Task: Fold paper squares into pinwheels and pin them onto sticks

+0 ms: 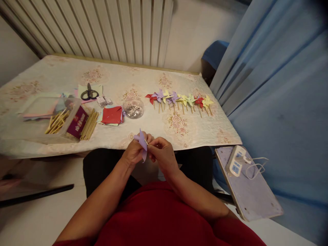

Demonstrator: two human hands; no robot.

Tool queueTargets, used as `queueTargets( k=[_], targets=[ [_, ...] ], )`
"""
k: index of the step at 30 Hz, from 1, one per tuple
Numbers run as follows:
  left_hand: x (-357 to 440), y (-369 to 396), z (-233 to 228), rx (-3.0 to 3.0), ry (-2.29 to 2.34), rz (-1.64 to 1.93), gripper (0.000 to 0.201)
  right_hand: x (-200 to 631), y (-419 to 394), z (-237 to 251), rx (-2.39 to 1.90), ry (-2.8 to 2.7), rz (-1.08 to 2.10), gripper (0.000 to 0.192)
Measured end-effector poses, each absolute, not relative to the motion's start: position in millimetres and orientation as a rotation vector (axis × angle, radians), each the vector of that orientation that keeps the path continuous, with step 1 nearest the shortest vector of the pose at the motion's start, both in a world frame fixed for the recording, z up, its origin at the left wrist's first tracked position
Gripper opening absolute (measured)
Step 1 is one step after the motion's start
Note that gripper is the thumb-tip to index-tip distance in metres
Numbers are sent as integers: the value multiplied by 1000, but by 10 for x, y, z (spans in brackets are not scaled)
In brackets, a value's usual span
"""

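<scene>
Above my lap, just off the table's front edge, my left hand (134,152) is closed around a purple paper pinwheel (141,140), seen nearly edge-on. My right hand (163,152) pinches at the back of it, on the thin pale stick (146,142) that shows between the hands. Most of the stick is hidden by fingers. Beyond my hands stand a round clear dish of small shiny pins (133,110) and a stack of cut paper squares (112,115), red on top.
A row of finished pinwheels (179,99) lies at the right of the table. On the left are a clear plastic box (36,136) with sticks, a bundle of sticks (89,125), black-handled scissors (89,93) and small white boxes (104,100). A power strip (236,161) rests on a side board.
</scene>
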State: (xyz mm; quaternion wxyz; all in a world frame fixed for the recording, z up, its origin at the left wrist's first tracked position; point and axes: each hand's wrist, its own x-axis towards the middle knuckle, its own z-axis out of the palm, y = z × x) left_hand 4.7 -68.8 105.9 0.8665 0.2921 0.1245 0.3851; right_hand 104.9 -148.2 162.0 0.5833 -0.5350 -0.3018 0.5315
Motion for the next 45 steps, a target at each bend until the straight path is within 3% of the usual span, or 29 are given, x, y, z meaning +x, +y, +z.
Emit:
queueTargets(
  k=[26, 34, 45],
  targets=[
    [110, -684, 1045, 715, 523, 656, 39, 1302, -1280, 1102, -1282, -531, 1328, 25],
    [189, -524, 1076, 592, 830, 1029, 37, 1418, -1354, 998, -1408, -627, 1331, 27],
    [289, -526, 1009, 622, 992, 1049, 43, 1512, -1373, 799, -1537, -729, 1248, 18]
  ],
)
